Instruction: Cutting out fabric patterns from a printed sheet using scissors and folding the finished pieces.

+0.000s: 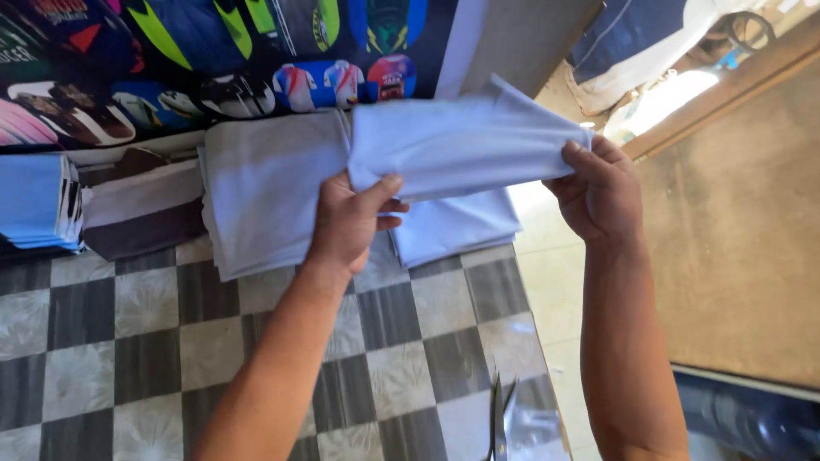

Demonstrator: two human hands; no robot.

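Scissors (500,423) lie nearest the camera, at the table's near right edge, blades pointing away from the viewer. They rest on a checked tabletop (128,341) of grey and pale squares.

Both forearms reach up from the bottom of the view. The left hand (350,222) grips the left end of a folded pale blue cloth (461,141), thumb on top and fingers curled under it. The right hand (602,188) pinches the right end of that cloth, fingertips closed over its edge. The cloth is stretched between the two hands and held in the air above the table's far side, roughly level.

Under it, on the table, lies another folded piece (453,226) of the same blue, just below the left hand's fingers. To its left is a grey folded stack (265,192), touching or overlapping the held cloth at its upper right corner. Further left sits a brown and white striped fold (141,213), and at the far left edge a stack of light blue pieces (34,201).

Behind the table hangs a poster (213,60) of colourful sports shirts. To the right, a tan wall (735,256) runs past the right forearm.
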